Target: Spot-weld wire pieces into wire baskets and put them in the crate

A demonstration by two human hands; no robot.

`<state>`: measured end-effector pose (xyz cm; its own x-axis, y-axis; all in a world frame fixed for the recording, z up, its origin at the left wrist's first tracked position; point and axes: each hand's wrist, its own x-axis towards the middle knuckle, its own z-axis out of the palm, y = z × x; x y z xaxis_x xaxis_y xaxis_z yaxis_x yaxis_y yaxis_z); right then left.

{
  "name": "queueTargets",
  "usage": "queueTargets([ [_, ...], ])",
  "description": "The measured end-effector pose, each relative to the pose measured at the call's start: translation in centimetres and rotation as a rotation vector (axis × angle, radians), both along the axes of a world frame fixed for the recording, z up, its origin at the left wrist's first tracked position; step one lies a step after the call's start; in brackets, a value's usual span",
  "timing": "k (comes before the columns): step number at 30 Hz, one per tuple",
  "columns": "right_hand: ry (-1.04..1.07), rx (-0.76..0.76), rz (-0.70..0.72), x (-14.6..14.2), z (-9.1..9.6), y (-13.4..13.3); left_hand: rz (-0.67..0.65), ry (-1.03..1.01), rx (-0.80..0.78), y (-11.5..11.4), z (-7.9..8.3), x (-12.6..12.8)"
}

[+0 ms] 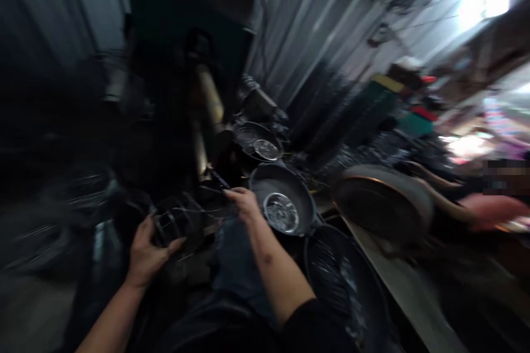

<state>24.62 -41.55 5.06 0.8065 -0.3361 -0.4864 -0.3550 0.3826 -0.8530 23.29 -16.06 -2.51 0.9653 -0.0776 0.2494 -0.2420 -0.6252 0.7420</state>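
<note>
The picture is smeared by motion and dark. My left hand (147, 251) curls round the side of a dark wire-frame object (176, 220) at lower left. My right hand (244, 204) reaches forward with fingers pinched on a thin wire of that frame, close to a dark pan (298, 190) with a shiny metal bowl (281, 212) inside it. My knee in dark cloth lies between both arms.
A second dark pan (259, 140) with a shiny lid sits farther back. A large round copper-rimmed pan (381, 198) stands to the right, a black basin (343, 281) below it. Another person's arms (455, 204) reach in at right. Corrugated metal walls rise behind.
</note>
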Motion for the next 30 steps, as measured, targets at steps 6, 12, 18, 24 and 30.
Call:
queueTargets([
  [6,0.027,-0.05,0.013,1.0,0.5,-3.1,-0.104,-0.194,0.021,-1.1,4.0,-0.4],
  [12,-0.001,-0.148,0.028,1.2,0.6,-4.9,-0.152,-0.249,0.01,-2.2,5.2,0.1],
  [18,-0.052,-0.255,0.043,2.2,1.8,-7.0,-0.214,-0.322,0.026,-3.3,6.3,1.6],
  [24,-0.044,-0.192,0.067,4.0,3.8,-7.9,-0.239,-0.364,0.069,-4.6,8.0,3.8],
  [30,-0.093,-0.183,0.141,5.2,3.9,-7.7,-0.289,-0.413,0.069,-5.6,7.8,5.2],
])
